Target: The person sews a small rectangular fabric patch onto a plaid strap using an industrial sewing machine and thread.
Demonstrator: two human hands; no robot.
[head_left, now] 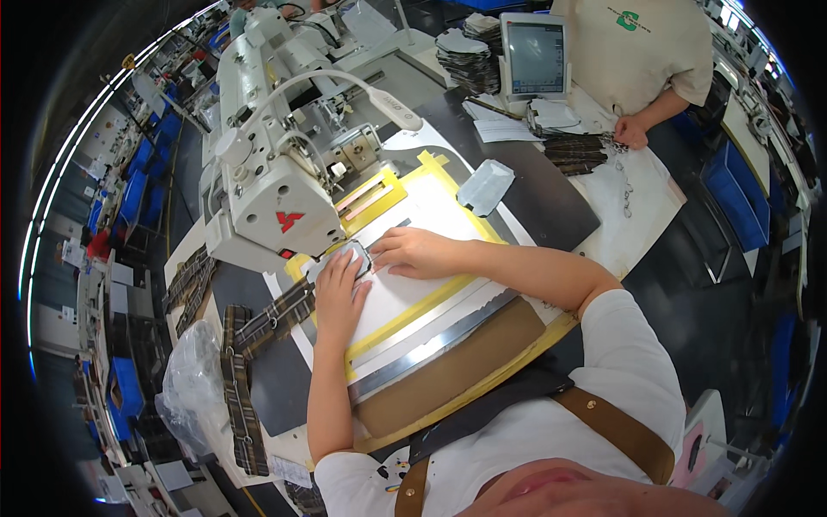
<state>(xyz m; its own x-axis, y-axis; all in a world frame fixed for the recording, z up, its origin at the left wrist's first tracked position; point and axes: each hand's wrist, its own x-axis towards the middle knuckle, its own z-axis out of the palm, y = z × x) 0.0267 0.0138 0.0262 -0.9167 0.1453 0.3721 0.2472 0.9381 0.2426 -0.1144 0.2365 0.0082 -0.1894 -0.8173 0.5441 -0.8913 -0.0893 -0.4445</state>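
My left hand [342, 289] lies with fingers extended on a small pale grey piece [356, 252] beside the head of a white industrial sewing machine [267, 211]. My right hand [413, 254] rests just right of it, fingers apart and slightly bent on the white board [431, 207] edged with yellow tape, fingertips near the grey piece. Brown plaid straps with metal fittings [276, 323] run from near my left hand down to the left. Whether anything small is under my fingertips is hidden.
A grey plate [487, 185] sits at the board's right. Behind are a screen [534, 56], paper stacks [465, 60] and another person's hand [631, 131] by brown strips [573, 155]. A plastic bag [189, 388] lies at left; blue bins [736, 194] stand at right.
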